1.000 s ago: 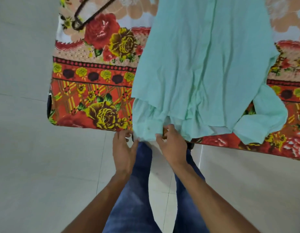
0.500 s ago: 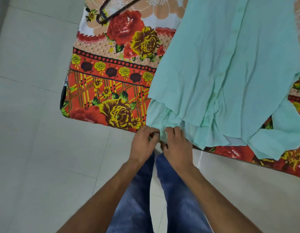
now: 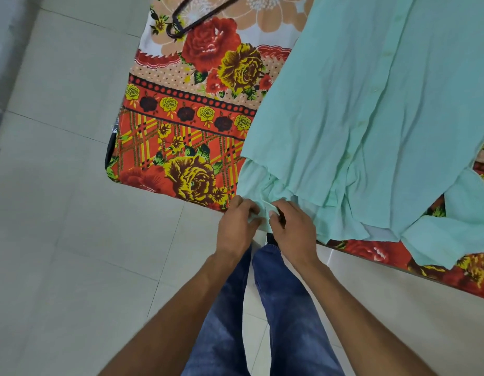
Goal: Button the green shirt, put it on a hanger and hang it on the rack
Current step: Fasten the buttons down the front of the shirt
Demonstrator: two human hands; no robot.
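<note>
Head view here: the green shirt (image 3: 357, 118) is lying spread out on the floral cloth (image 3: 181, 147) covering the counter, filling the upper right of the frame. One bunched bit at its lower left corner is hanging right at the counter's near edge, in the middle of the frame. That's where both hands are working. The left hand (image 3: 235, 229) is pinching the fabric from the left, and the right hand (image 3: 295, 232) is pinching it from the right, so the fingers (image 3: 250, 208) of both are curling tight on a small fold of green cloth between them. I can't tell if there's a button in there.

A dark hanger (image 3: 171, 32) is sitting at the top of the frame, left of the shirt and well apart from the hands. Pale tiled floor (image 3: 72, 213) is taking up the whole left side, so lots of open space there. Jeans (image 3: 287, 308) are showing under the arms.
</note>
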